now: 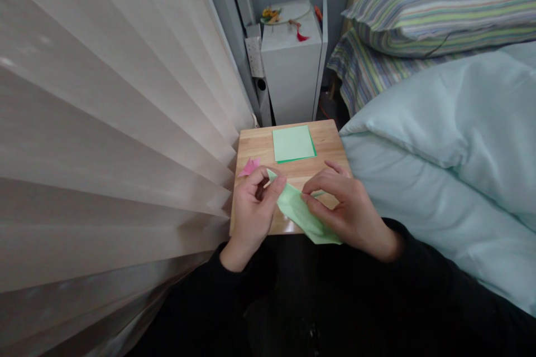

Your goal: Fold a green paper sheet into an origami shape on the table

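Note:
A folded piece of light green origami paper [299, 209] is held between my two hands above the near part of a small wooden table [255, 142]. My left hand [254, 209] pinches its upper left end between thumb and fingers. Along its upper right edge, my right hand [345, 206] grips it with thumb and index finger, the other fingers partly raised. The paper's lower end slants down past the table's front edge. Beyond my hands lies a stack of square green paper [293, 143]. Close to my left hand sits a pink folded paper piece [250, 167], partly hidden.
A pleated curtain [125, 122] borders the table on the left. To the right is a bed with a pale blue quilt [452, 139] and a striped pillow [444, 5]. Behind the table stands a white cabinet [291, 78] with a round fan [287, 12] on top.

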Available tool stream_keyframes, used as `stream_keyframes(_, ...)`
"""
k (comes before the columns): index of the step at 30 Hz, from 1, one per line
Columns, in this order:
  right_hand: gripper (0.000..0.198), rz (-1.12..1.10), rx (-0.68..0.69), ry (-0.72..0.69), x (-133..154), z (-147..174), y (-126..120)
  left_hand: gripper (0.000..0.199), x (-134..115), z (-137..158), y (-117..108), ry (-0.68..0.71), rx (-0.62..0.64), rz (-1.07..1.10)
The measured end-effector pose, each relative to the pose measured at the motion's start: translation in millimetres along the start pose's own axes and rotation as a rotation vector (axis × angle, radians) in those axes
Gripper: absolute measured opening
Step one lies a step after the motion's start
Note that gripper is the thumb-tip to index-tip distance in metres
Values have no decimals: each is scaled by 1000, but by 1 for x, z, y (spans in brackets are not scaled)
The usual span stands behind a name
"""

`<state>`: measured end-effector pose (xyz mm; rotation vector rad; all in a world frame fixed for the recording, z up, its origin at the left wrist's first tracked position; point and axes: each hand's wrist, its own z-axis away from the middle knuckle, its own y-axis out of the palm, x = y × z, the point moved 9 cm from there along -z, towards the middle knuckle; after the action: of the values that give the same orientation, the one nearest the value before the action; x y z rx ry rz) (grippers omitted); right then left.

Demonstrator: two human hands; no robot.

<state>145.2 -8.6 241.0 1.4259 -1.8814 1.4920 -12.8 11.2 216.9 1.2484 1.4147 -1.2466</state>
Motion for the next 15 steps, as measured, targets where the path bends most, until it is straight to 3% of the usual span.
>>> stream_keyframes(4,11,-7,-3,5,-2,0,0,31,-6,-2,14,13,152,46)
stream_keyframes(11,7,-35,29,12,-7,-1,0,29,9,-5,2,-91,68,27)
stream_keyframes(15,9,-46,40,5,-9,-2,1,32,9,-6,6,-100,131,34)
